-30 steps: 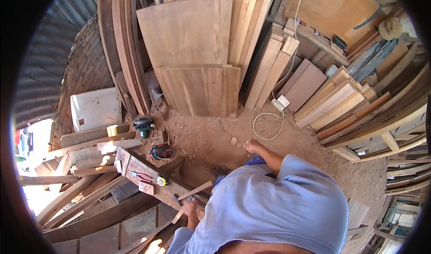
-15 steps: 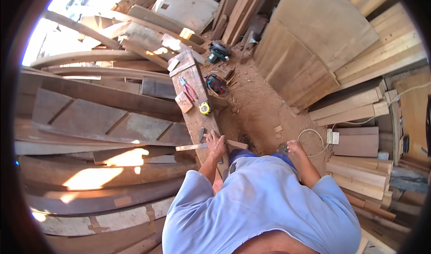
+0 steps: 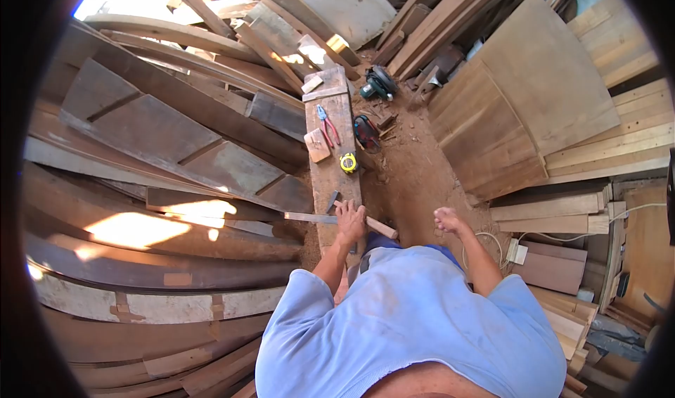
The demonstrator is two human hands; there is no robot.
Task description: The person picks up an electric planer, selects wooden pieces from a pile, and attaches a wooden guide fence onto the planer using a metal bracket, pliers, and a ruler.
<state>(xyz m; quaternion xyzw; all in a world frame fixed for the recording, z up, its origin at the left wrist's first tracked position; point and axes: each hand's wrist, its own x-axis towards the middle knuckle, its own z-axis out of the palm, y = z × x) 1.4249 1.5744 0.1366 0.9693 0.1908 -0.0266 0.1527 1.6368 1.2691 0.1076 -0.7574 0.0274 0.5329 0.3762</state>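
Observation:
My left hand (image 3: 350, 222) is on the narrow wooden bench, its fingers over the handle of a hammer (image 3: 383, 230). The dark hammer head lies just beyond the fingertips. A flat pale strip (image 3: 309, 217) sticks out to the left from beside that hand. My right hand (image 3: 447, 220) is raised off the bench on the right, fingers curled closed; whatever they may hold is too small to make out. Farther up the bench (image 3: 328, 180) are a yellow tape measure (image 3: 348, 162), red-handled pliers (image 3: 328, 125) and a small wood block (image 3: 317, 145).
A green circular saw (image 3: 378, 83) and a dark red-trimmed tool (image 3: 366, 132) rest on the sawdust floor beyond the bench. Curved planks (image 3: 162, 264) are stacked on the left. Large panels (image 3: 524, 81) lean at the right. A white cable (image 3: 562, 238) runs along the right side.
The view has turned, so the bench appears more upright. My right hand has lifted a little and come inward to the left. My left hand stays over the hammer handle.

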